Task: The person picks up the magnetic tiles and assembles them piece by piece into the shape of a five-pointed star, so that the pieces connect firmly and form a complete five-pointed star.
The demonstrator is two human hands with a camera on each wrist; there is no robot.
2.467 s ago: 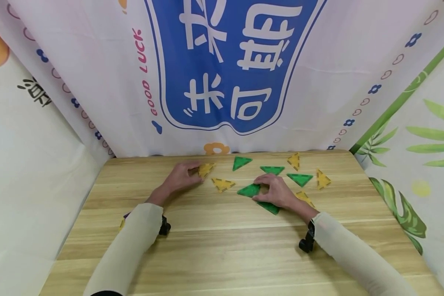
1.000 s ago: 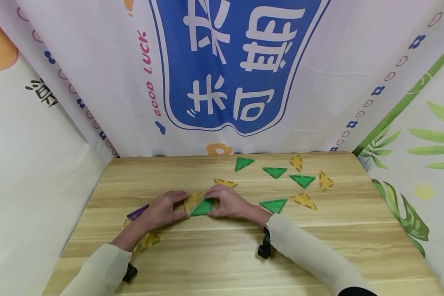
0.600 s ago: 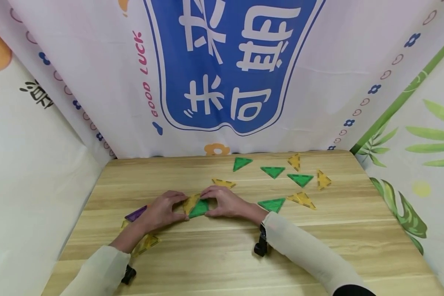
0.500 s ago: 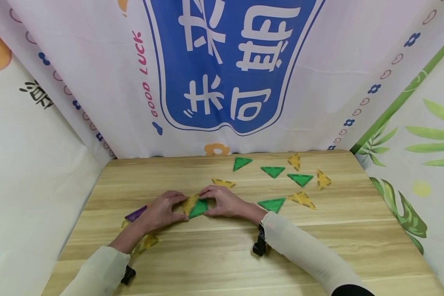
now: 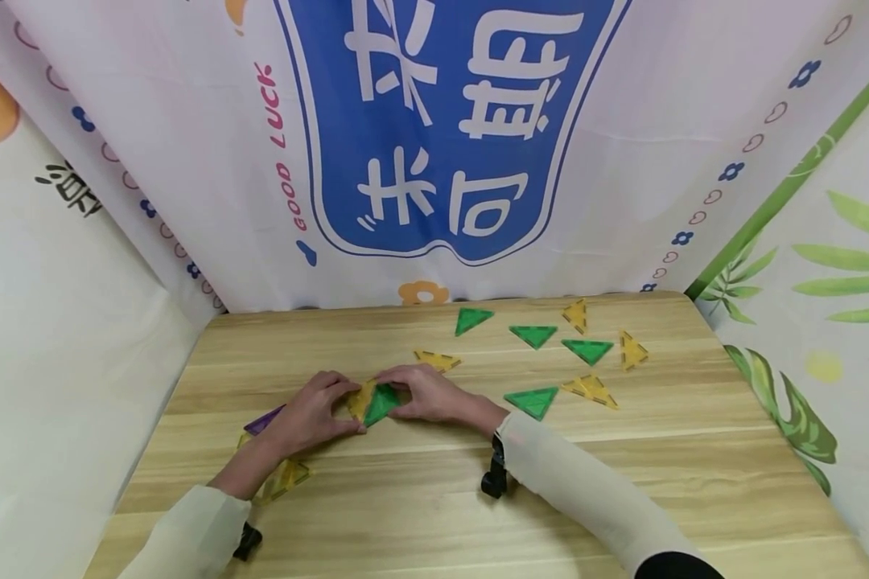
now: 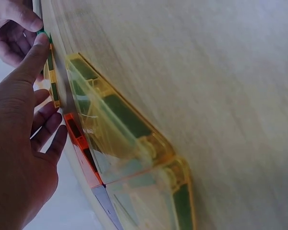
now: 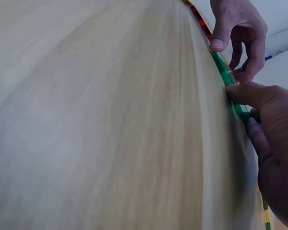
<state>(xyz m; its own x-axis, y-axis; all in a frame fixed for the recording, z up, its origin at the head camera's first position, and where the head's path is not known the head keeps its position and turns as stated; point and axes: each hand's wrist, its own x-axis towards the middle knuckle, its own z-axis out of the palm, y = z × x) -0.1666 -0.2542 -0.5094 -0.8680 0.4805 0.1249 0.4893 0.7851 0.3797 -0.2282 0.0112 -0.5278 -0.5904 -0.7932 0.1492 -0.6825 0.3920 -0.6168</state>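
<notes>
1 green tile point(image 5: 380, 404) within right grip point(image 5: 430, 393)

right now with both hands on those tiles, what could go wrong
The yellow tile and green tile seem to meet edge to edge; if the left hand and right hand press unevenly, that joint might slip. In the head view, the left forearm overlaps a second yellow tile, so pulling back could nudge it.

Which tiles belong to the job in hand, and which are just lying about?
Job in hand:
yellow triangle in left hand
green triangle in right hand

Probably lying about:
four loose green triangles
four loose yellow triangles
grouped tiles at left (unsure)
</notes>
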